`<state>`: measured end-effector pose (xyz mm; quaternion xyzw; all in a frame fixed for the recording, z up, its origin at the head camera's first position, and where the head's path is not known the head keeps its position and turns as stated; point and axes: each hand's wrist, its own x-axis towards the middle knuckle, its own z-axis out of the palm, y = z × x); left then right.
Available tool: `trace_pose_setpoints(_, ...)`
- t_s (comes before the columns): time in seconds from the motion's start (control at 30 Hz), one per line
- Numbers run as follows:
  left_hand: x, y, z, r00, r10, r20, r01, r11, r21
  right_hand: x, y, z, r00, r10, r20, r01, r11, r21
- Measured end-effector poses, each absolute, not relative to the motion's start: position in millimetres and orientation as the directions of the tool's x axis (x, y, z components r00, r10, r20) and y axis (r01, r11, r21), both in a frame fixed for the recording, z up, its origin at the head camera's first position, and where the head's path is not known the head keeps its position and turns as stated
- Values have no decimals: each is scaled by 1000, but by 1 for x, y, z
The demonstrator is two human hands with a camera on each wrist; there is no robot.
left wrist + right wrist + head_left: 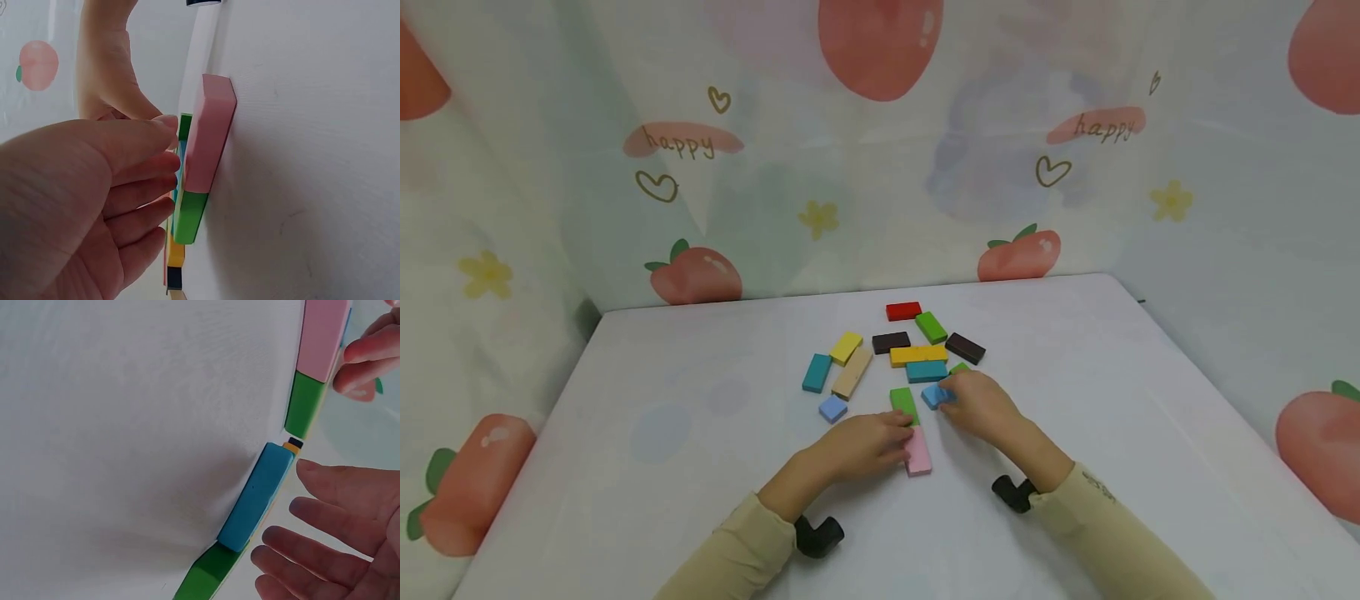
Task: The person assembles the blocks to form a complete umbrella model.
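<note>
1. Step looks like adjusting blocks by hand. L hand (853, 446): fingers loosely together, beside pink block (918, 452), no grip seen; contact, can't tell.
2. R hand (981, 404): fingers spread, nothing pinched, right by light-blue block (932, 397).
3. To do it well: prob. best to take light-blue block by its long sides, w/ light pressure, & slide it flat; lifting could knock nearby teal block (927, 372).
4. L hand should just steady pink block; a hard push might open the joint w/ near green block (903, 403).
5. Pos'n: light-blue block lies flat on tabletop (700, 500), R of near green block, w/ a small gap btwn; its other end meets another green block (206, 572).
6. Axes: pink block runs near-to-far, far end a bit L, touching near green block, approx. same line. Light-blue block slants away to R; partly hidden in head view.
</note>
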<state>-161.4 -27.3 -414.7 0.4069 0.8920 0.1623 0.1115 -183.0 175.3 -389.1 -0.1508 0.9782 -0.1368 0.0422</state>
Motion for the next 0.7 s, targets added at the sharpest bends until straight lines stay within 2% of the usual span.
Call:
trace_pose_setpoints(0.23,-161,-28,-418,-637,767,-74,693,612,380,-188,174,-394,-948,-311,-68,-281,919,-276)
trace_pose_setpoints(0.5,-159,-29,-418,-625,778,-60,716,602,354,-184,180,-398,-919,-394,-25,-377,896,-235)
trace_pose_setpoints(0.7,-159,-29,-418,-633,772,-57,712,610,348,-177,183,-395,-909,-416,-36,-394,883,-255)
